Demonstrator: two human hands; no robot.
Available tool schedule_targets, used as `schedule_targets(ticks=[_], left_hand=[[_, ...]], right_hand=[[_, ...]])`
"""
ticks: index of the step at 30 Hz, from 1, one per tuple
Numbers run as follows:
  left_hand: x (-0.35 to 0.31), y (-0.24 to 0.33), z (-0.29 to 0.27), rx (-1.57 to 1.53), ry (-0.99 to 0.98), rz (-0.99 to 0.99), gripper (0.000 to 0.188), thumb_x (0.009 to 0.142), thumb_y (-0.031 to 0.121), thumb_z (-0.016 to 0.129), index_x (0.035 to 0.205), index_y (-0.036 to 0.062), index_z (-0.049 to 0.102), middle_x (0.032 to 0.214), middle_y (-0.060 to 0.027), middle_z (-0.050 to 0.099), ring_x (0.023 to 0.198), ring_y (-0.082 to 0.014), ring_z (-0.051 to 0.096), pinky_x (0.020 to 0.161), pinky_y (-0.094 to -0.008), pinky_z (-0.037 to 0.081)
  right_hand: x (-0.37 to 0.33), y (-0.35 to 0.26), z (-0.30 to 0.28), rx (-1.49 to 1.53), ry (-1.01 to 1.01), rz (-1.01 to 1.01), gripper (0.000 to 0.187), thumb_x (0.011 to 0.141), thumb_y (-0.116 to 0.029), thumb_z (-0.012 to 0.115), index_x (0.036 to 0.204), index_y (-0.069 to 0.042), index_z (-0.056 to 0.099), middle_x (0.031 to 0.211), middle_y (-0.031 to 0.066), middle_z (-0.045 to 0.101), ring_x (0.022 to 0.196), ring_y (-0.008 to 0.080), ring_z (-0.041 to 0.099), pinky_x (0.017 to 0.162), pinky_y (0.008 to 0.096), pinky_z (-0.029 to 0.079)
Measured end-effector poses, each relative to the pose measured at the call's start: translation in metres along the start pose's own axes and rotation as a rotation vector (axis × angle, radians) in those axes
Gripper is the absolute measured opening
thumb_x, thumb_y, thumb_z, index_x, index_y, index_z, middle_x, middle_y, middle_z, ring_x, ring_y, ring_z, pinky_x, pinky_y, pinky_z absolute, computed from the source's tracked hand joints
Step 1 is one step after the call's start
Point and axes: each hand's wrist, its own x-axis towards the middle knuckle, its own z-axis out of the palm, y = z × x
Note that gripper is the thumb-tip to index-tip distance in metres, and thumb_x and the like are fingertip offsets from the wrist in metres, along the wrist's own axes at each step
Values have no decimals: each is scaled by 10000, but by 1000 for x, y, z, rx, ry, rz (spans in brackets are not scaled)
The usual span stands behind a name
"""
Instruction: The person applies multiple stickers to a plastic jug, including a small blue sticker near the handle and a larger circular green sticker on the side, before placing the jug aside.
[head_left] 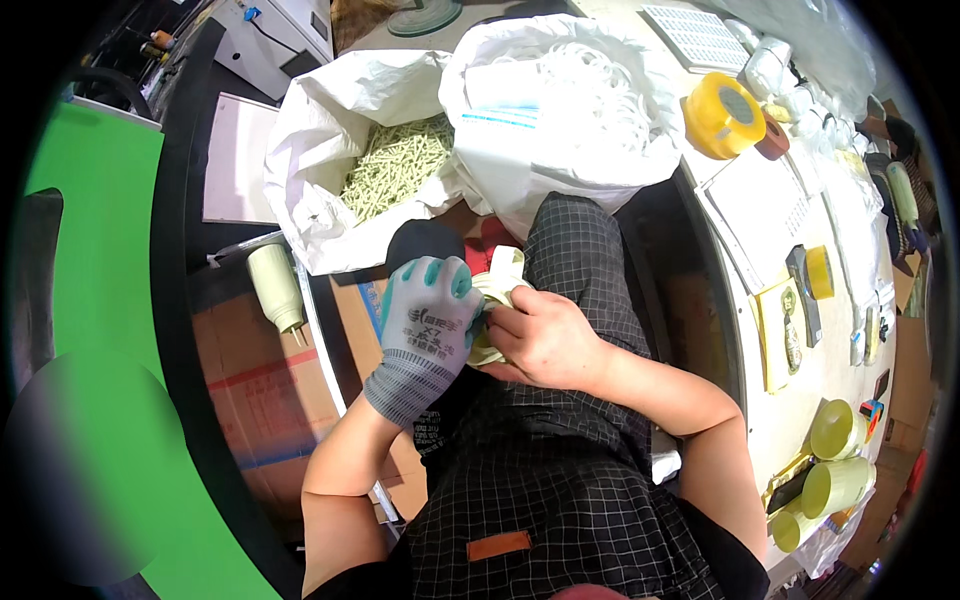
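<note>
Above my lap, my left hand [428,312], in a grey-white knitted glove with teal fingertips, is closed on a pale yellow-green plastic piece [508,264] with a loop at its upper end. My bare right hand [545,337] grips the same piece from the right, fingers curled against it. Most of its body is hidden between the two hands, so its full shape cannot be made out. Beyond my hands stand a white sack [310,130] of thin pale green sticks and a second white sack [500,185] of white plastic rings or strips.
On my left, a pale green bottle with a thin spout [273,288] lies over cardboard boxes [265,385], beside a green surface [90,260]. The right-hand table [735,290] carries a yellow tape roll [720,112], a smaller tape roll [819,272] and several pale green cups [835,487].
</note>
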Motion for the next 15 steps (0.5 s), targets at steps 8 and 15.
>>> schedule_targets(ticks=[8,15], left_hand=[[33,-46,11,-841,176,179,527,742,141,905,1207,74,668,1282,-137,645,1153,-337,649,932,-446,551],[155,-134,146,-1412,68,-443,775,888,277,840,1480,-64,471,1391,-165,595,1243,-228,602,980,-312,533]], right_hand=[[-15,19,-17,404,282,161,537,755,-220,887,1204,-64,636,1153,87,615,996,240,626,871,359,561],[-25,82,22,791,670,830,408,965,-142,730,1315,11,586,1214,125,677,1155,218,633,1040,356,488]])
